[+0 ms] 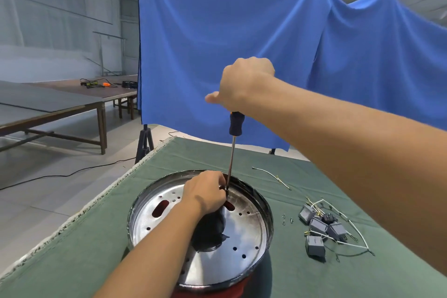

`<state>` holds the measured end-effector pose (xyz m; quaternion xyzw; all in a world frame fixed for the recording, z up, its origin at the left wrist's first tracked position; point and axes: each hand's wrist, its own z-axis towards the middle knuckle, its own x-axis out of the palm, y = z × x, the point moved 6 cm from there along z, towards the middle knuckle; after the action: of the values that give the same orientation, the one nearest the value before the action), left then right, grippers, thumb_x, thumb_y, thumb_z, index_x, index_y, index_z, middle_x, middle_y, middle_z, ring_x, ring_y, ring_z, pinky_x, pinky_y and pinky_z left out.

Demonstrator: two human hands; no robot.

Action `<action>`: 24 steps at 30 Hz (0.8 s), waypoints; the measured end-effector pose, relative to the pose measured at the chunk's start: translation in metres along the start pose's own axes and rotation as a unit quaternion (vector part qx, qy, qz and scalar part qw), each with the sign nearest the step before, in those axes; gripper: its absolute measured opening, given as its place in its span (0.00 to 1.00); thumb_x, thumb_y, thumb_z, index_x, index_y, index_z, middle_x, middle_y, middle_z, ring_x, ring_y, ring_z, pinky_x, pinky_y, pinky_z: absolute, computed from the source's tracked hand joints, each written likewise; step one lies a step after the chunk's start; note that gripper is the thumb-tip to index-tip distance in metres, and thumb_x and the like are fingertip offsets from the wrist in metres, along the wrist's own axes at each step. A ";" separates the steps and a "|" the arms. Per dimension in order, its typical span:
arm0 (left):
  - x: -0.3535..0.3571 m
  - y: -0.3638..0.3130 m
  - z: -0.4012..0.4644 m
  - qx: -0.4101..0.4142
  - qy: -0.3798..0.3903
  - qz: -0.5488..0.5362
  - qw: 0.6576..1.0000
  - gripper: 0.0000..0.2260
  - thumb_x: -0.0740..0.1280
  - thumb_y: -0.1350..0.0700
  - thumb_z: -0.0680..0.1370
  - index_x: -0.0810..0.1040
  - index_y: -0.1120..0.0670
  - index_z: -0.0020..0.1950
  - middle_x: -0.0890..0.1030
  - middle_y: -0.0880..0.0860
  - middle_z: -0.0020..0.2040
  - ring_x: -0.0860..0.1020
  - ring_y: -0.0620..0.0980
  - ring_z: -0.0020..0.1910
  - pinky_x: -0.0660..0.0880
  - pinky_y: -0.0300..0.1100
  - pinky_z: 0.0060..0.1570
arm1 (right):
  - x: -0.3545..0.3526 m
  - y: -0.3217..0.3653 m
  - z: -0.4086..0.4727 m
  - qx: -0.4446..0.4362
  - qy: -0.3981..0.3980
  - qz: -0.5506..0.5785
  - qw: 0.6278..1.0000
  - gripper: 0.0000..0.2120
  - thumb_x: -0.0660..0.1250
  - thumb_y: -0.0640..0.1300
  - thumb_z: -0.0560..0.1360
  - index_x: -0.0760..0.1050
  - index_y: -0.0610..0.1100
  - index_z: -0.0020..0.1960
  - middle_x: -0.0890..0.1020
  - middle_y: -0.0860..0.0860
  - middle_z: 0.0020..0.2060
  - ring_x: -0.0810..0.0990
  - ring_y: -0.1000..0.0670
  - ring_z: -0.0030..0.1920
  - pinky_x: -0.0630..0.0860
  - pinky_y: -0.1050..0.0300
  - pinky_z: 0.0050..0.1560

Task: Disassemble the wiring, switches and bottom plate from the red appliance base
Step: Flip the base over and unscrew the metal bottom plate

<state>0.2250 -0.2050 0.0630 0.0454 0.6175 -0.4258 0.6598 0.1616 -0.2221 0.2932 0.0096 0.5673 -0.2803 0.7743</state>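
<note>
The red appliance base (238,286) stands on the green cloth, its shiny perforated bottom plate (246,232) facing up inside a dark rim. A screwdriver (235,126) with a dark blue handle stands upright, its tip at the plate's far side. My right hand (242,82) grips the top of the handle. My left hand (205,192) pinches the shaft near the tip, low on the plate. Several grey switches (319,227) with white wiring (348,222) lie loose to the right of the base.
A single white wire (271,175) lies further back on the green cloth (72,256). A few small screws (287,219) sit between base and switches. A blue curtain (242,31) hangs behind the table. Wooden tables (60,104) stand at left.
</note>
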 end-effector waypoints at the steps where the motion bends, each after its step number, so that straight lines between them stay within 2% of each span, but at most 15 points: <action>1: 0.000 0.000 -0.001 0.001 0.001 0.001 1.000 0.12 0.63 0.55 0.73 0.78 0.45 0.54 0.80 0.48 0.57 0.77 0.52 0.57 0.70 0.43 0.49 | -0.002 0.001 0.000 -0.001 -0.017 -0.009 1.000 0.19 0.59 0.53 0.78 0.65 0.44 0.33 0.69 0.49 0.32 0.69 0.48 0.30 0.63 0.59 0.28; 3: -0.001 0.000 -0.001 -0.002 0.000 0.006 1.000 0.12 0.63 0.54 0.73 0.78 0.45 0.55 0.80 0.48 0.57 0.77 0.53 0.57 0.68 0.42 0.47 | -0.002 0.005 0.005 -0.029 0.004 0.029 0.999 0.13 0.59 0.41 0.78 0.65 0.42 0.34 0.70 0.48 0.31 0.68 0.48 0.29 0.62 0.59 0.27; 5: -0.002 0.000 -0.001 -0.008 -0.002 0.003 1.000 0.12 0.64 0.54 0.73 0.78 0.45 0.55 0.80 0.49 0.57 0.77 0.53 0.57 0.67 0.41 0.46 | -0.002 0.005 0.001 -0.045 0.080 0.084 0.992 0.08 0.58 0.37 0.76 0.72 0.38 0.40 0.78 0.42 0.34 0.77 0.44 0.30 0.74 0.56 0.33; 7: -0.004 0.001 -0.001 -0.012 -0.002 -0.003 1.000 0.12 0.64 0.55 0.73 0.78 0.46 0.54 0.80 0.49 0.57 0.76 0.53 0.58 0.66 0.40 0.45 | -0.006 0.006 -0.005 -0.061 0.151 0.145 0.976 0.10 0.60 0.38 0.75 0.77 0.37 0.53 0.82 0.39 0.46 0.83 0.41 0.43 0.81 0.49 0.48; 8: -0.004 0.001 -0.002 -0.011 -0.001 -0.002 1.000 0.12 0.64 0.55 0.73 0.79 0.46 0.54 0.80 0.49 0.57 0.76 0.54 0.58 0.66 0.41 0.46 | -0.006 0.005 -0.008 -0.064 0.170 0.172 0.968 0.12 0.61 0.39 0.75 0.76 0.37 0.55 0.82 0.39 0.49 0.83 0.41 0.47 0.81 0.48 0.50; 10: -0.004 0.001 -0.001 -0.008 -0.003 -0.001 1.000 0.13 0.64 0.55 0.73 0.79 0.46 0.55 0.80 0.49 0.57 0.76 0.54 0.58 0.66 0.42 0.46 | -0.004 -0.003 -0.008 -0.040 0.160 0.159 0.973 0.09 0.64 0.45 0.74 0.75 0.39 0.48 0.82 0.42 0.43 0.83 0.44 0.41 0.81 0.51 0.42; 12: -0.004 0.000 -0.002 -0.008 -0.002 0.000 1.000 0.14 0.63 0.56 0.73 0.78 0.46 0.56 0.80 0.49 0.58 0.76 0.54 0.58 0.67 0.42 0.47 | 0.000 -0.012 -0.006 -0.009 0.097 0.046 0.994 0.16 0.62 0.53 0.77 0.70 0.42 0.39 0.76 0.48 0.34 0.76 0.48 0.30 0.69 0.61 0.32; 13: -0.004 0.000 -0.002 -0.006 -0.003 -0.001 1.000 0.14 0.64 0.56 0.73 0.78 0.46 0.57 0.80 0.49 0.58 0.76 0.54 0.58 0.67 0.42 0.47 | 0.001 -0.012 -0.005 -0.011 0.056 0.005 0.998 0.17 0.59 0.52 0.78 0.68 0.42 0.37 0.73 0.48 0.32 0.72 0.49 0.28 0.64 0.61 0.29; 14: -0.005 0.000 -0.002 -0.004 -0.005 0.000 1.000 0.14 0.64 0.56 0.73 0.78 0.46 0.57 0.80 0.49 0.58 0.76 0.53 0.58 0.67 0.43 0.47 | 0.002 -0.012 -0.005 -0.014 0.040 0.000 0.999 0.15 0.58 0.47 0.79 0.68 0.41 0.37 0.73 0.48 0.30 0.70 0.48 0.27 0.63 0.61 0.28; 16: -0.004 0.000 -0.002 0.000 -0.006 0.001 1.000 0.14 0.64 0.56 0.73 0.79 0.46 0.57 0.80 0.49 0.57 0.76 0.53 0.57 0.68 0.43 0.47 | 0.004 -0.012 -0.001 -0.026 0.080 0.074 0.994 0.10 0.58 0.38 0.77 0.72 0.38 0.39 0.78 0.44 0.30 0.78 0.44 0.30 0.74 0.57 0.33; 17: -0.004 0.000 -0.003 -0.001 -0.005 -0.002 1.000 0.14 0.64 0.56 0.73 0.79 0.46 0.56 0.80 0.49 0.57 0.76 0.53 0.57 0.68 0.43 0.47 | 0.002 -0.011 -0.003 -0.037 0.120 0.120 0.985 0.08 0.59 0.36 0.76 0.75 0.36 0.43 0.81 0.42 0.34 0.82 0.42 0.35 0.79 0.52 0.41; 19: -0.005 -0.001 -0.003 -0.004 -0.001 -0.003 1.000 0.13 0.64 0.56 0.73 0.79 0.46 0.56 0.80 0.49 0.57 0.76 0.53 0.57 0.68 0.42 0.46 | -0.005 -0.010 -0.010 -0.050 0.181 0.211 0.959 0.07 0.62 0.34 0.75 0.75 0.35 0.52 0.80 0.42 0.43 0.82 0.40 0.46 0.80 0.45 0.52; 20: -0.005 -0.002 -0.003 -0.005 0.001 -0.003 1.000 0.13 0.64 0.56 0.73 0.79 0.46 0.56 0.80 0.49 0.57 0.76 0.53 0.57 0.67 0.42 0.46 | -0.007 -0.010 -0.014 -0.054 0.194 0.247 0.948 0.07 0.63 0.34 0.75 0.74 0.36 0.53 0.79 0.42 0.44 0.82 0.41 0.47 0.80 0.43 0.52; 22: -0.006 -0.001 -0.002 -0.009 0.002 -0.004 1.000 0.13 0.64 0.56 0.73 0.79 0.45 0.55 0.80 0.49 0.57 0.76 0.53 0.57 0.67 0.43 0.46 | -0.003 -0.011 -0.013 -0.036 0.186 0.210 0.959 0.08 0.64 0.42 0.76 0.73 0.38 0.49 0.81 0.42 0.42 0.83 0.43 0.41 0.82 0.45 0.43; 24: -0.006 -0.002 -0.002 -0.009 0.005 -0.007 1.000 0.13 0.64 0.56 0.73 0.79 0.45 0.56 0.80 0.49 0.57 0.76 0.53 0.58 0.67 0.43 0.47 | 0.000 -0.012 -0.010 -0.012 0.118 0.066 0.991 0.16 0.62 0.54 0.77 0.71 0.41 0.40 0.81 0.45 0.31 0.79 0.47 0.30 0.73 0.56 0.33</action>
<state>0.2227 -0.2018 0.0681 0.0370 0.6247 -0.4243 0.6545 0.1474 -0.2292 0.2934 0.0706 0.6563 -0.2188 0.7186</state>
